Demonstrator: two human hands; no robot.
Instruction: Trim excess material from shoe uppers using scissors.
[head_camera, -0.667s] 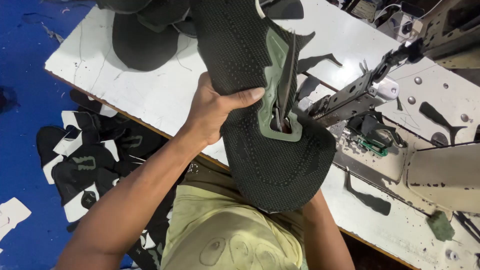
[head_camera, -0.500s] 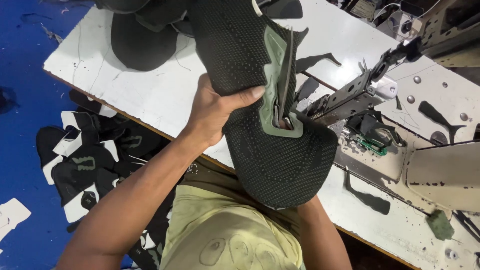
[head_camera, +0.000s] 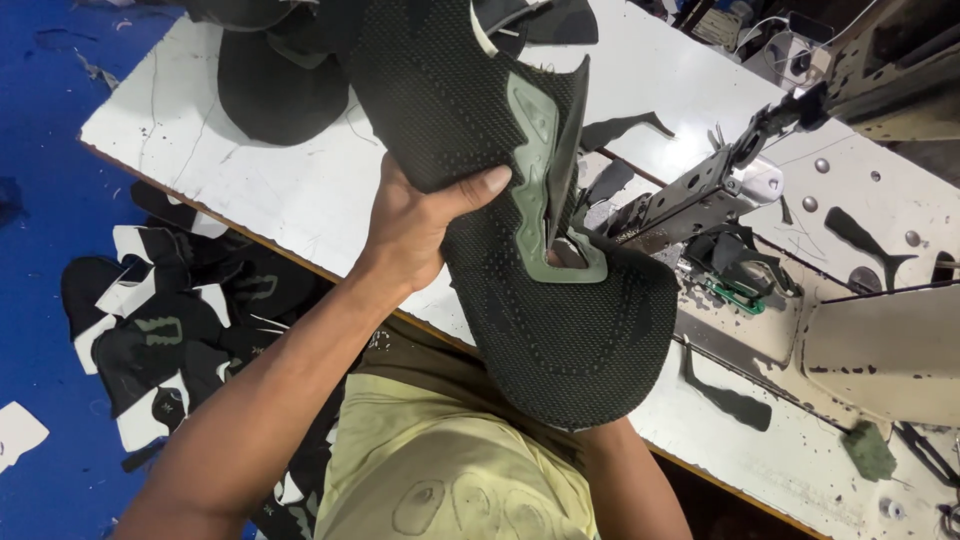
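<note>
Clamped: left hand (head_camera: 415, 225) grips the dark knit mesh shoe upper with the grey-green moulded overlay (head_camera: 520, 230), thumb across the top face, fingers behind it. The piece is held up off the white scuffed worktable (head_camera: 290, 190), its overlay edge at the arm of the grey industrial sewing machine (head_camera: 700, 195).

Left to right:
- blue floor (head_camera: 40, 120) with a pile of black-and-white cut shoe pieces (head_camera: 160, 330) beside the table edge
- stack of dark fabric cut parts (head_camera: 270, 70) at the far left of the table
- upper in the middle, lower lobe hanging over the person's yellow-green shirt (head_camera: 450, 470)
- machine head and bed on the right, small dark offcuts (head_camera: 730, 400) lying near it

Change since a moment ago: the upper has slid slightly toward the person, with the same hold and the overlay seam at the needle area throughout. My read: it is being fed along the overlay edge, not repositioned.

Right hand: hidden under the upper; only the forearm (head_camera: 630, 480) shows, so I can't tell its grip.
</note>
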